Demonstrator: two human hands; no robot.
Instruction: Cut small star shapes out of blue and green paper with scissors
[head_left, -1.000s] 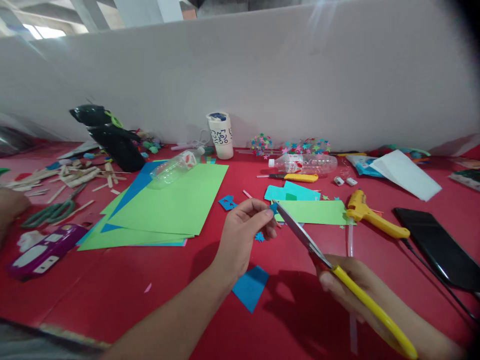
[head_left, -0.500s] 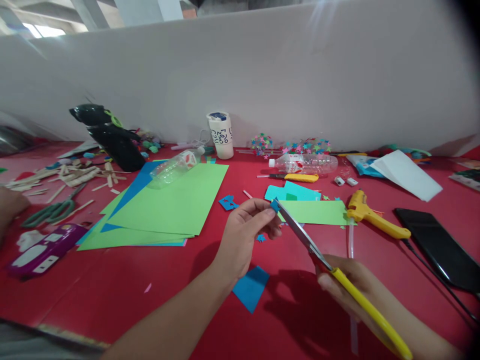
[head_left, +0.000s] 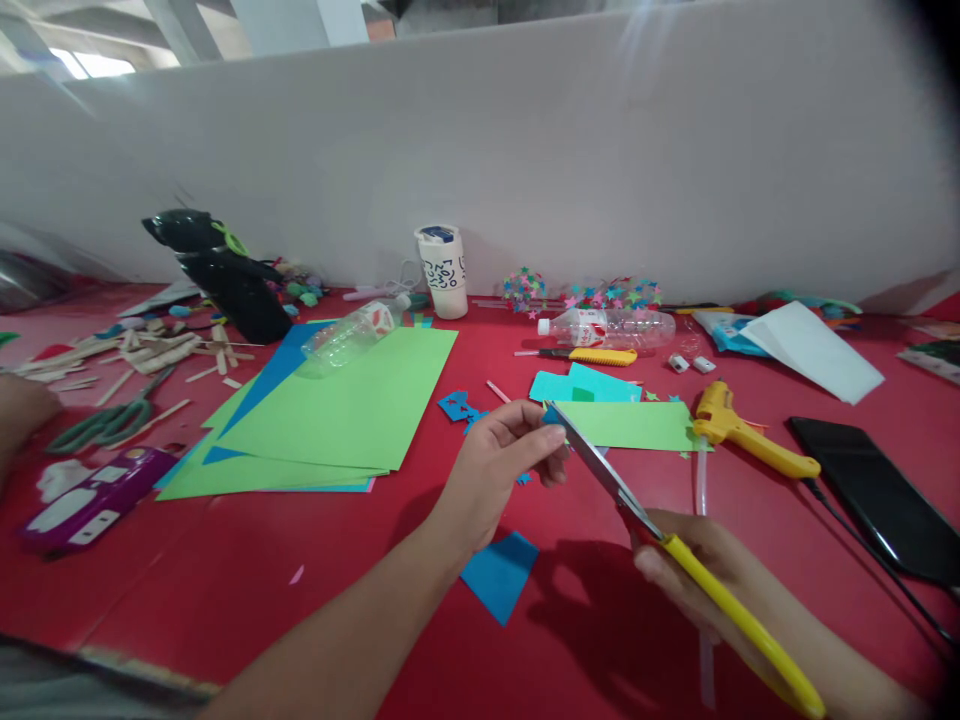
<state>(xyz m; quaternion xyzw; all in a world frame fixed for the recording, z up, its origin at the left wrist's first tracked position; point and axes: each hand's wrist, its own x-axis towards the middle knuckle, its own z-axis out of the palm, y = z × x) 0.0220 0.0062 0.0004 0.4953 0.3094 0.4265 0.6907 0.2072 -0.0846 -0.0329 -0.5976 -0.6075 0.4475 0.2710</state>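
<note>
Blue paper piece (head_left: 551, 416), small and angular, sits at the thumb and forefinger of your left hand (head_left: 487, 470), whose fingers pinch it above the red counter (head_left: 225, 560). Your right hand (head_left: 716, 545) grips long steel scissors with yellow handles (head_left: 690, 558), its fingers curled around those handles and partly hidden. The blades slant up and leftward, tips right at the paper; whether they have bitten into it seems too small to tell. Close by your left wrist, a larger flat square of blue paper (head_left: 504, 578) lies on the counter, while a jagged blue paper offcut (head_left: 455, 406) rests beyond your knuckles. Behind the blades lies a lime-green paper strip (head_left: 637, 424), with turquoise paper pieces (head_left: 551, 386) at its far side. To its right you have a yellow glue gun (head_left: 739, 428), then a black smartphone (head_left: 874, 495). Farther back, a clear plastic bottle with a red-and-white label (head_left: 637, 328) lies on its side behind a yellow-and-black utility knife (head_left: 600, 356).
</note>
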